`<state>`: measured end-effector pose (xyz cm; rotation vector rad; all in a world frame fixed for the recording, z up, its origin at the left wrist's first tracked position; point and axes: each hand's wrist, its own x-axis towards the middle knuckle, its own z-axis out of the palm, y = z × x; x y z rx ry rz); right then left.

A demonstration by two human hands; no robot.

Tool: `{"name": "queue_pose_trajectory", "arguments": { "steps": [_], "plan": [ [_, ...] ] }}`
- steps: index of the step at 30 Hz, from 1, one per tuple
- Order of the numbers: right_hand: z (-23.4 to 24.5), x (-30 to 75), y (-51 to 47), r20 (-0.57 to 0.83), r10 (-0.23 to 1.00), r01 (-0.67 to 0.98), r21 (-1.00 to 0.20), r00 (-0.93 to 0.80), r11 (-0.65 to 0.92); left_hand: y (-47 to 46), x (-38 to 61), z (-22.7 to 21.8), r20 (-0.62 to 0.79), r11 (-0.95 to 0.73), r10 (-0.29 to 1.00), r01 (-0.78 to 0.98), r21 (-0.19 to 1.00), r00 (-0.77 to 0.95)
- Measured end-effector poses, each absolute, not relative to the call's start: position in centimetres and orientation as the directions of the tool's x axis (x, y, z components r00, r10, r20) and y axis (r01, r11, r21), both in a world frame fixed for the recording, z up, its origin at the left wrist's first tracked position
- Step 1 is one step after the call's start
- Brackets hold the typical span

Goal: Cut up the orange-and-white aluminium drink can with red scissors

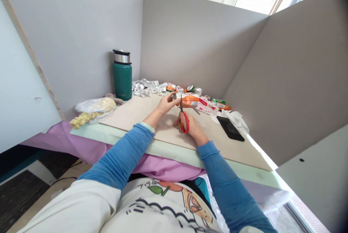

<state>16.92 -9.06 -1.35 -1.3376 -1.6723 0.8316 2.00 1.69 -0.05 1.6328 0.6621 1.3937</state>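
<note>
My left hand (166, 104) grips an orange drink can (190, 100) at its silver left end, holding it sideways just above the beige board (144, 111). My right hand (189, 123) is closed around the red handles of a pair of scissors (186, 121). The dark blades point up and away from me, lying across the can near its left end. Whether they cut into the metal I cannot tell. Behind the can is a thin metal tool (196, 111), partly hidden.
A green flask (122, 77) stands at the back left, near a bagged yellow item (95, 106). Crumpled cans and foil (148, 86) line the back edge. A black phone (230, 128) lies on the right beside white tissue (237, 120). Grey partitions (195, 41) enclose the table.
</note>
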Motion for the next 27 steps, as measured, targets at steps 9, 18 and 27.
{"name": "queue_pose_trajectory", "arguments": {
  "steps": [9, 18, 27],
  "plan": [
    [-1.5, 16.97, -8.99, 0.195, 0.976, 0.426, -0.877, -0.101, 0.22, 1.48, 1.87, 0.06, 0.509, -0.492, 0.822, -0.131, 0.861, 0.256],
    [-1.47, 16.79, -9.01, 0.209, 0.974, 0.419, -0.879, -0.088, 0.227, 1.4, 1.91, 0.14, 0.499, -0.48, 0.829, -0.138, 0.866, 0.251],
    [-1.43, 16.69, -9.04, 0.186, 0.979, 0.416, -0.886, -0.081, 0.203, 1.16, 1.89, 0.23, 0.494, -0.476, 0.831, -0.132, 0.869, 0.254]
  ]
}}
